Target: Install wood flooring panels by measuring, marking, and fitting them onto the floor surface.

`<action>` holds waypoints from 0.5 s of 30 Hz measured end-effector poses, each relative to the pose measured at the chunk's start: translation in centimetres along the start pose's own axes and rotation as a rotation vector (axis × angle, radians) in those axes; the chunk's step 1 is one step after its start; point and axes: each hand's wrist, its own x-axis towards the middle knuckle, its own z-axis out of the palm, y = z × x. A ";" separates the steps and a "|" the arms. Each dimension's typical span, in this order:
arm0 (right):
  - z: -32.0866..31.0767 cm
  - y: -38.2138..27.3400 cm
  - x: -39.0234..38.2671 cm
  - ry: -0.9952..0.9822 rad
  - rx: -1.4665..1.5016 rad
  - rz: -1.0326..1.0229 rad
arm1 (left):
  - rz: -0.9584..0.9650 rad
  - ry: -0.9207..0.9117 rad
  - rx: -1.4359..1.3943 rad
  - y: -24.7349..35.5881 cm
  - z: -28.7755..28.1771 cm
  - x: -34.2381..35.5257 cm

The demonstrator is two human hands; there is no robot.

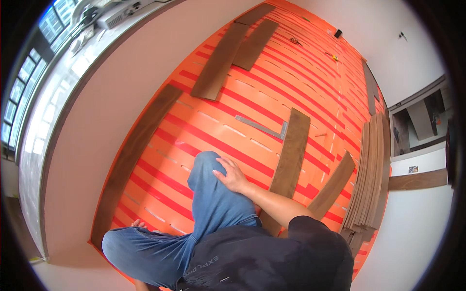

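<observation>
My right hand (231, 176) lies on my raised right knee, its fingers apart and holding nothing. Of my left hand (140, 223), it seems, only a few fingertips show past my bent left leg; the rest is hidden. Close by that leg, a long brown floor plank (136, 145) runs along the left wall. To the right of my right hand, another brown plank (291, 150) lies on the orange underlay (218, 138) with red stripes. A metal carpenter's square (259, 127) rests ahead of my knee, its short arm beside that plank.
Farther off at the left lie more planks (221, 63). On the right are a shorter plank (335, 186) and a stack of planks (366, 179) along the wall. Small tools (295, 41) and a yellow item (334, 57) lie far ahead. A ledge (73, 97) tops the left wall.
</observation>
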 end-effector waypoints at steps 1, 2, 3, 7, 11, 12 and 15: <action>-0.3 1.2 -0.1 0.017 0.149 -0.011 | 0.001 -0.012 0.016 0.6 1.1 -0.5; -0.6 2.4 -0.4 0.033 0.296 -0.021 | 0.000 -0.024 0.032 1.2 2.0 -1.0; -0.5 3.4 -0.8 0.082 0.331 0.040 | 0.004 -0.027 0.045 1.8 2.7 -1.6; -0.9 13.0 -5.6 0.104 0.089 0.290 | 0.005 -0.077 0.077 3.4 5.6 -2.3; -3.2 18.5 -9.6 -0.037 -0.116 0.316 | 0.006 -0.115 0.076 4.0 7.6 -2.0; -2.8 18.0 -9.2 -0.021 -0.136 0.195 | -0.151 -0.174 0.043 5.8 5.6 0.8; -3.2 17.7 -8.2 -0.147 -0.237 0.250 | 0.201 -0.301 -0.111 6.6 11.5 1.8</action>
